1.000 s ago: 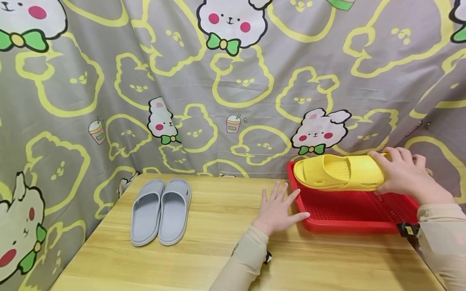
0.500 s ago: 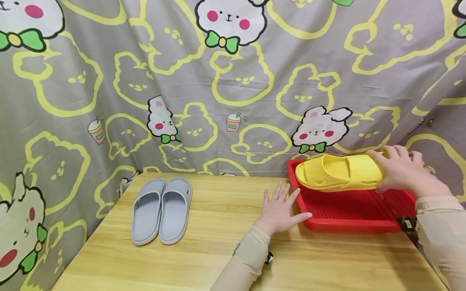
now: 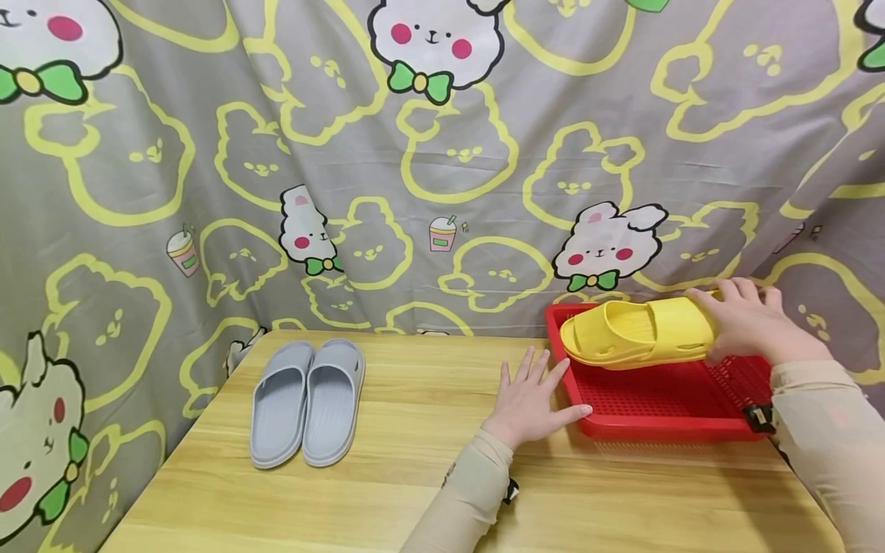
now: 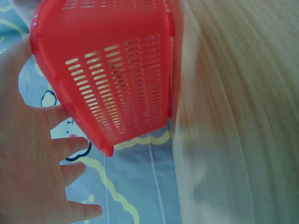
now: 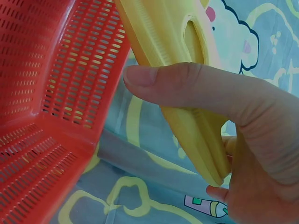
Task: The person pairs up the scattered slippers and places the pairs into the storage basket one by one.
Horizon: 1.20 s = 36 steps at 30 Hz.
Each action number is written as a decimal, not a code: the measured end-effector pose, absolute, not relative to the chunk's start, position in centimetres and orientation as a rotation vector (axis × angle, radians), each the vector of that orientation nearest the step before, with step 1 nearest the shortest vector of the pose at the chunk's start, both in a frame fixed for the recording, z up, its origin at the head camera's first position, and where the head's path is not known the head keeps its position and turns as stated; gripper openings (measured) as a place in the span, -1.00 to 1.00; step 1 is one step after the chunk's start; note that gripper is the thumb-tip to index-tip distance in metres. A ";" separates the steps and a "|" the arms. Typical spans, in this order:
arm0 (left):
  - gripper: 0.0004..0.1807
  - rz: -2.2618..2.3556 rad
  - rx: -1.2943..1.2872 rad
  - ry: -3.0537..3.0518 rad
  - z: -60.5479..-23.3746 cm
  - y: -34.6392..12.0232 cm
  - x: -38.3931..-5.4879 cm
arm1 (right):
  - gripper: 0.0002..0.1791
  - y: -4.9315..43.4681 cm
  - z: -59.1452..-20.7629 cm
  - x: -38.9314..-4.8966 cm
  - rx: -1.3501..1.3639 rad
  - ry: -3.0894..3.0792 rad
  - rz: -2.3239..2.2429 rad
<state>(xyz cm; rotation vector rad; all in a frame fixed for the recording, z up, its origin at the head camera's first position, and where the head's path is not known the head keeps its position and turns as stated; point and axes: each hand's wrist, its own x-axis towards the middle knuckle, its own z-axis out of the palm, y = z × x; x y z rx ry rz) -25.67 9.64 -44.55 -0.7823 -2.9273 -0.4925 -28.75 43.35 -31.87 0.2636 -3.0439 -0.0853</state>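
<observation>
My right hand (image 3: 750,322) grips yellow slipper footwear (image 3: 608,338) at its right end, lying sideways over the back of a red basket (image 3: 671,427). In the right wrist view, the thumb presses one side of the yellow slipper (image 5: 163,42) and the other fingers wrap behind it, partly hidden. Whether it is one slipper or two nested together, I cannot tell. My left hand (image 3: 528,403) has its fingers spread beside the basket's left end. The left wrist view shows its thumb and index finger touching the rim of the basket (image 4: 100,28).
A pair of grey slippers (image 3: 307,403) stands side by side on the left of the wooden table (image 3: 415,491). Behind the table hangs a grey curtain (image 3: 477,292) with yellow outlines and white rabbits. The basket sits near the table's right edge.
The right hand has shifted a little to the left, and the slipper's left end has dipped slightly toward the basket. The left hand stays at the rim.
</observation>
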 end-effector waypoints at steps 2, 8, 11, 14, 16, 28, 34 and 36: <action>-0.12 -0.499 -0.783 -2.930 -44.5 9.7 -25.6 | 0.27 43.4 -31.9 -28.8 0.251 -3.063 -0.092; -0.12 -0.508 -0.779 -2.939 -44.5 9.6 -25.7 | 0.27 43.4 -32.3 -29.3 0.259 -3.083 -0.107; -0.12 -0.509 -0.779 -2.941 -44.4 9.6 -25.7 | 0.27 43.3 -32.5 -29.5 0.266 -3.087 -0.099; -0.12 -0.503 -0.781 -2.940 -44.5 9.7 -25.7 | 0.27 43.2 -32.7 -29.7 0.264 -3.089 -0.083; -0.11 -0.502 -0.783 -2.940 -44.5 9.7 -25.7 | 0.27 43.2 -32.8 -29.7 0.258 -3.093 -0.069; -0.11 -0.530 -0.785 -2.929 -44.5 9.6 -25.7 | 0.27 43.5 -33.0 -30.1 0.253 -3.125 -0.023; -0.12 -0.523 -0.789 -2.925 -44.6 9.5 -25.7 | 0.27 44.0 -33.5 -30.5 0.253 -3.146 0.000; -0.12 -0.527 -0.790 -2.923 -44.7 9.5 -25.7 | 0.27 44.1 -33.7 -30.5 0.253 -3.146 -0.002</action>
